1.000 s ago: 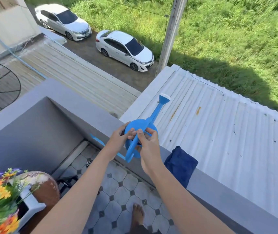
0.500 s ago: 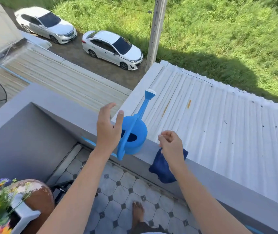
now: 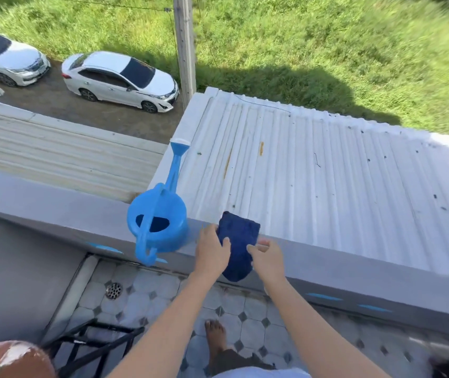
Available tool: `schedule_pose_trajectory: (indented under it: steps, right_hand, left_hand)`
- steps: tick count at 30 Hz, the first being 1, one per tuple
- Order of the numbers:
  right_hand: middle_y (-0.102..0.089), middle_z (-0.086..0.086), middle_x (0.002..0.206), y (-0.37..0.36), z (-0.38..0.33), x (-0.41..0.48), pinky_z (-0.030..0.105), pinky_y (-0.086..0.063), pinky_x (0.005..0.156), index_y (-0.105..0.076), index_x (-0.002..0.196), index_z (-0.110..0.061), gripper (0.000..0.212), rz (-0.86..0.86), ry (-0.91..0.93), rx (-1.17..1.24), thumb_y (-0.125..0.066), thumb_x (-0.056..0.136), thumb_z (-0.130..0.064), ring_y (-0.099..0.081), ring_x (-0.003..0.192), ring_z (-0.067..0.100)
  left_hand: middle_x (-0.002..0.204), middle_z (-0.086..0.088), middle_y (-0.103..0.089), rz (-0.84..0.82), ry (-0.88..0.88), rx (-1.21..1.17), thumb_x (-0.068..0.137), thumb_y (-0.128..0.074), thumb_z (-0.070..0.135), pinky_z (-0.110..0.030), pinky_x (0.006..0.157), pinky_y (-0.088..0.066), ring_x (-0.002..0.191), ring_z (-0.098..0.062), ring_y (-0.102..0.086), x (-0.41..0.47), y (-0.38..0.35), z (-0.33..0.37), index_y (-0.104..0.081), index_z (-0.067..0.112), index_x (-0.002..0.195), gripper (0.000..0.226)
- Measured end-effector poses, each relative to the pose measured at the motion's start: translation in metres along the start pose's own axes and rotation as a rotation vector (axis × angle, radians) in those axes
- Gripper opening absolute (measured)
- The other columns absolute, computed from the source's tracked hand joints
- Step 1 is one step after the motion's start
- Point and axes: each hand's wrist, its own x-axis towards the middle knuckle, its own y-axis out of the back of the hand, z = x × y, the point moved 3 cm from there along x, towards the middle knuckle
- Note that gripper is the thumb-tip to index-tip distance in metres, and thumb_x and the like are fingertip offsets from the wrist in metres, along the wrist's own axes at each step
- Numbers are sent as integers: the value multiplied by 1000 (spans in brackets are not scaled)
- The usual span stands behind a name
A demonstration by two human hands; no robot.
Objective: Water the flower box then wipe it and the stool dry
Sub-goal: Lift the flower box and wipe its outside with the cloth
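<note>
Grips dark blue cloth (image 3: 238, 241) with both hands. Left hand (image 3: 211, 251) on cloth's left edge, thumb over the fabric, fingers along the side. Right hand (image 3: 268, 257) on right edge, thumb and forefinger pinching it, other fingers curled. Cloth draped over grey ledge (image 3: 54, 211), near end hanging down the near face, far end on top beside the white corrugated roof (image 3: 327, 186). Blue watering can (image 3: 160, 222) upright on same ledge, just left of left hand, not touching it. Spout pointing far over the roof edge, handle sticking out past the ledge on the near side. Below: tiled floor (image 3: 253, 334) with 1 round drain (image 3: 113, 290) to the left, 1 bare foot (image 3: 215, 336) between the forearms, black rack (image 3: 95, 342) near left. Brown round top with white patches (image 3: 8, 360) at near-left corner, mostly cut off; cannot tell what it is. Far: 2 white cars (image 3: 119, 77), grey pole (image 3: 185, 45), grass (image 3: 327, 50).
</note>
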Motion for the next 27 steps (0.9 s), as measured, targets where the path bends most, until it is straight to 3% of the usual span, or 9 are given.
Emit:
schedule_pose_trajectory:
  steps: [4, 7, 9, 12, 15, 17, 19, 22, 27]
  right_hand:
    - [-64, 4, 113, -8, 8, -2, 36, -56, 83, -50, 125, -16, 41, 61, 10, -1, -69, 89, -23, -63, 100, 20]
    - [-57, 3, 121, -18, 7, -8, 38, -54, 88, -41, 140, -14, 60, 3, -85, 40, -70, 89, -24, -59, 108, 24]
    - [-54, 2, 115, -23, 4, -12, 30, -50, 76, -45, 135, -13, 52, -40, -112, 47, -69, 90, -19, -55, 103, 21]
    - [-67, 8, 99, -29, 4, -17, 27, -46, 63, -66, 106, 1, 24, -109, -124, 77, -72, 87, -13, -60, 91, 21]
    - [-75, 16, 101, -39, 10, -31, 33, -50, 75, -71, 100, 3, 25, -179, -81, 51, -74, 84, -16, -67, 98, 29]
    - [-75, 11, 105, -47, 13, -45, 37, -53, 84, -72, 103, -5, 26, -242, -32, 15, -74, 85, -23, -67, 104, 26]
    - [-73, 2, 110, -61, 15, -65, 31, -54, 81, -70, 111, -12, 29, -325, 9, 3, -72, 87, -28, -66, 104, 19]
    - [-74, 1, 112, -88, 16, -101, 24, -54, 72, -68, 117, -13, 29, -464, 66, 11, -69, 91, -25, -69, 99, 14]
    - [-76, 9, 108, -143, 21, -167, 51, -58, 91, -71, 109, -9, 24, -604, 126, -92, -72, 89, -22, -73, 99, 26]
  left_hand:
    - [124, -7, -55, 22, -38, 147, 87, -54, 24, -40, 96, -45, 118, -27, -48, -3, -14, -25, -47, 15, 130, 44]
    - [132, -7, -52, 14, -18, 2, 90, -55, 13, -38, 99, -44, 123, -26, -48, -10, -12, -22, -42, 13, 138, 50]
    - [134, -10, -54, 10, 65, -119, 92, -53, 9, -39, 100, -45, 121, -27, -52, -10, -9, -26, -38, 13, 143, 53]
    - [127, -11, -59, 3, 111, -219, 93, -52, 4, -39, 96, -49, 112, -25, -57, -17, -3, -36, -42, 17, 140, 51]
    - [116, -6, -63, 59, 100, -302, 92, -50, 1, -29, 85, -49, 104, -20, -59, -40, 13, -51, -51, 22, 128, 41]
    - [111, -3, -63, 119, 110, -364, 93, -49, -1, -17, 75, -46, 98, -12, -59, -57, 25, -65, -53, 24, 121, 37]
    - [108, -1, -61, 184, 130, -439, 93, -50, -2, -11, 68, -43, 94, -7, -59, -78, 44, -84, -54, 22, 119, 36]
    - [109, -5, -63, 268, 176, -552, 94, -50, -2, -15, 68, -47, 94, -11, -62, -115, 77, -116, -54, 20, 119, 34]
    - [113, -7, -65, 437, 291, -704, 94, -55, 5, -26, 76, -50, 96, -17, -64, -182, 124, -177, -55, 17, 121, 29]
